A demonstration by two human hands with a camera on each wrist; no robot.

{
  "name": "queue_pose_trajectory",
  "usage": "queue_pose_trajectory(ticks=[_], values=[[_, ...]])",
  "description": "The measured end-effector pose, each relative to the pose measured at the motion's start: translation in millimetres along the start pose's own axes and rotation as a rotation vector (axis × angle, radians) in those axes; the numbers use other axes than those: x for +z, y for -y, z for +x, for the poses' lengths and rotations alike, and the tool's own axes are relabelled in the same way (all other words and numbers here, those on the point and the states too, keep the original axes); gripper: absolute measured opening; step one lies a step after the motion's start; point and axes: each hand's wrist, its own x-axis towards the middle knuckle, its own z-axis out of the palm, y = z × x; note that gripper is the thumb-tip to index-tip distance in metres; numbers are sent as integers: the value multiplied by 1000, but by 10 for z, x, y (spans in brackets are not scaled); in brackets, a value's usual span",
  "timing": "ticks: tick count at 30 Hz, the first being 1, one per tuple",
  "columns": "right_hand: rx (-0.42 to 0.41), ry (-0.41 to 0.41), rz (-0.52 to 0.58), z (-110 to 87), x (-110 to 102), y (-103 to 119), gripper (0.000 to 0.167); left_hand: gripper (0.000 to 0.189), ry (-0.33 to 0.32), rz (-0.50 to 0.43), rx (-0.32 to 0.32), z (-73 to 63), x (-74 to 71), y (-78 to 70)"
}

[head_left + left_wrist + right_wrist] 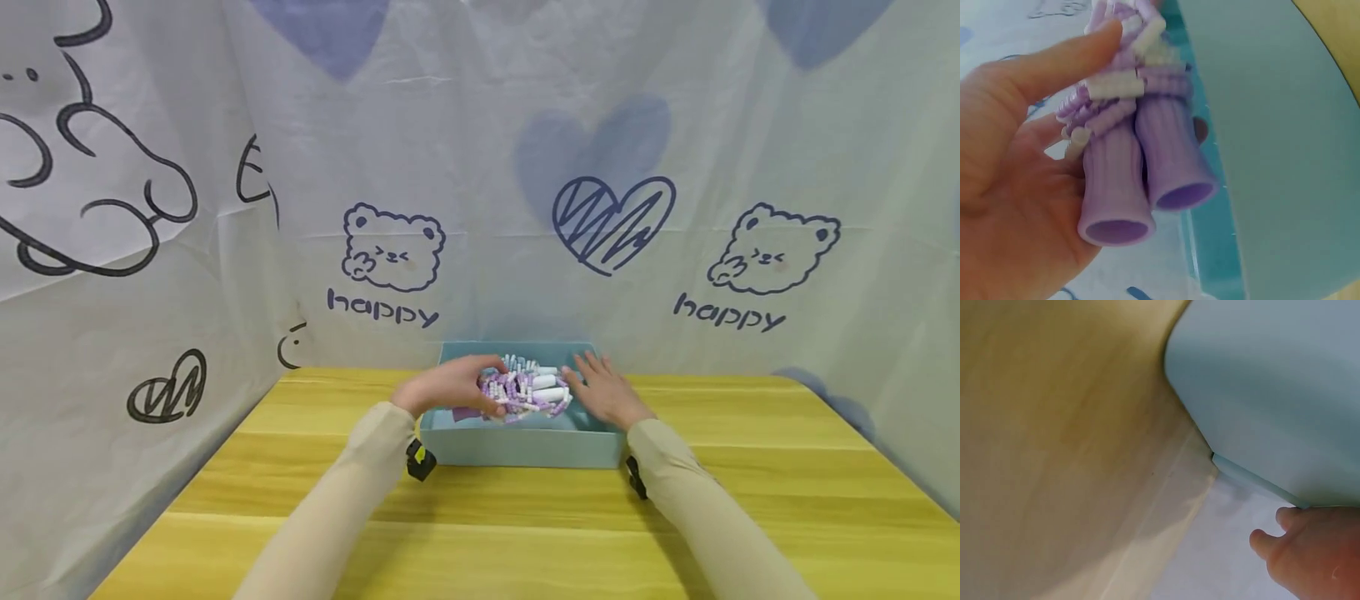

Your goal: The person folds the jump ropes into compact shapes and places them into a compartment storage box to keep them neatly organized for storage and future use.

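Observation:
My left hand [452,385] grips a bundled beaded jump rope [513,396] over the light blue box [525,448]. Its beads are purple and white. Two purple handles [1116,194] with flared, hollow ends hang side by side in the left wrist view. White handles [551,392] and some blue-and-white beads [516,363] show beside the purple ones in the head view; whether they belong to another rope I cannot tell. At the box's right end, my right hand [606,392] lies over the side with fingers extended. The right wrist view shows this hand against the box's outer edge.
The box stands on a yellow wood-grain table [525,533] near its back edge. A white cloth [480,275] printed with bears and hearts hangs behind it. More printed cloth hangs at the left.

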Motion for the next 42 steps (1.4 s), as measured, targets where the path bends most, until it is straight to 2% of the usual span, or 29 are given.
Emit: queue_pose_trajectory(ticks=[7,11,14,18,21,27,31,38,42], values=[[-20,1,50,25,3,37,69,58,0,72,-58,194,120,105],[-36,-8,55,70,29,42,68,58,3,133,-32,281,201,157],[-45,-8,61,78,50,47,68,54,38,153,-24,331,274,172],[-46,-8,71,66,70,62,66,47,82,134,-49,378,337,193],[-39,-14,85,56,61,63,65,47,80,107,-63,398,343,223],[-47,-10,92,57,49,46,66,47,49,-12,-51,367,378,346],[-55,2,105,71,62,64,66,47,30,-51,-69,342,394,378],[-70,10,122,105,77,119,63,56,16,25,-71,256,332,337],[-67,9,126,115,84,132,64,56,-56,69,-74,120,281,265]])
